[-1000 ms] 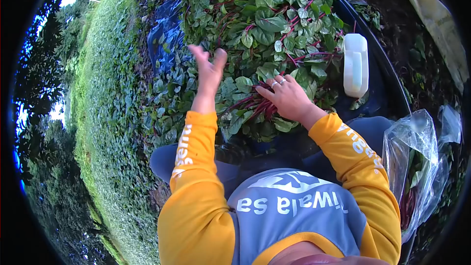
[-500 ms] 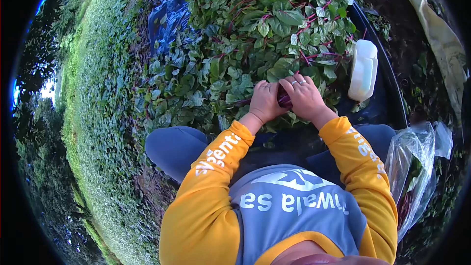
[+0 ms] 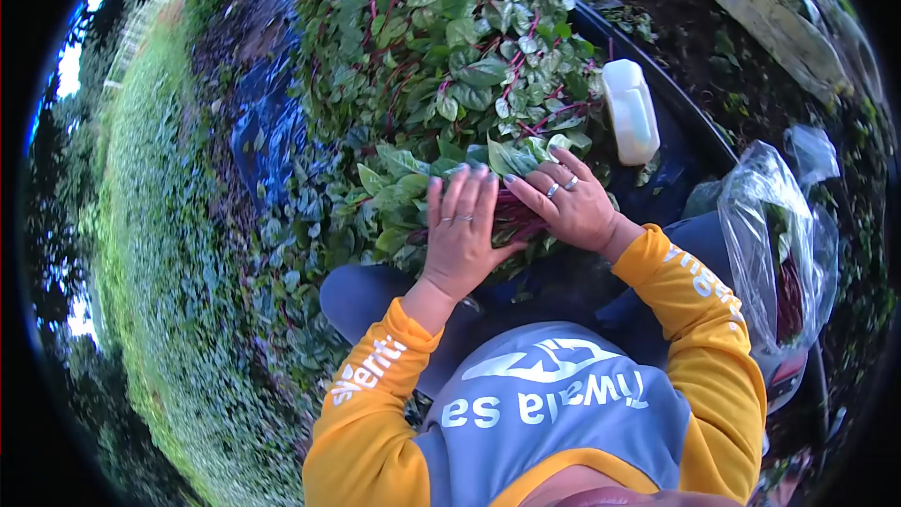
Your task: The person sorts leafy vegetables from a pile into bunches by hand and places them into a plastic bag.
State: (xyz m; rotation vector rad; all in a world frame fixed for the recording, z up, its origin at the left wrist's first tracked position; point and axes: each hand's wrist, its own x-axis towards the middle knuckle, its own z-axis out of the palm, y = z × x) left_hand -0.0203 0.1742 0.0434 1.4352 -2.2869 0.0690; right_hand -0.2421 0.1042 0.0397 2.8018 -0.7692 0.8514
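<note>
A bunch of leafy greens with dark red stems [image 3: 519, 213] lies across the front of the leaf pile, just beyond my lap. My left hand [image 3: 463, 230] rests over the bunch's left part, its fingers stretched out and its thumb pointing right. Over the stems on the right lies my right hand [image 3: 574, 202], with rings on two fingers. Its fingers are spread across the bunch, and its underside is hidden. Broad green leaves [image 3: 399, 169] stick out beyond both hands. Behind them is a large heap of the same red-stemmed greens [image 3: 450, 47].
Right of the heap stands a white plastic container [image 3: 631, 113] by a dark raised edge [image 3: 657, 70]. A clear plastic bag [image 3: 771, 244] with red stems inside sits at my right. Blue sheeting [image 3: 263, 131] lies at left, and a pale sack [image 3: 770, 14] at far right.
My hands have moved apart and opened out over the bunch; before, they were close together, closed around dark red stems. The view has also shifted, so the heap now appears further left.
</note>
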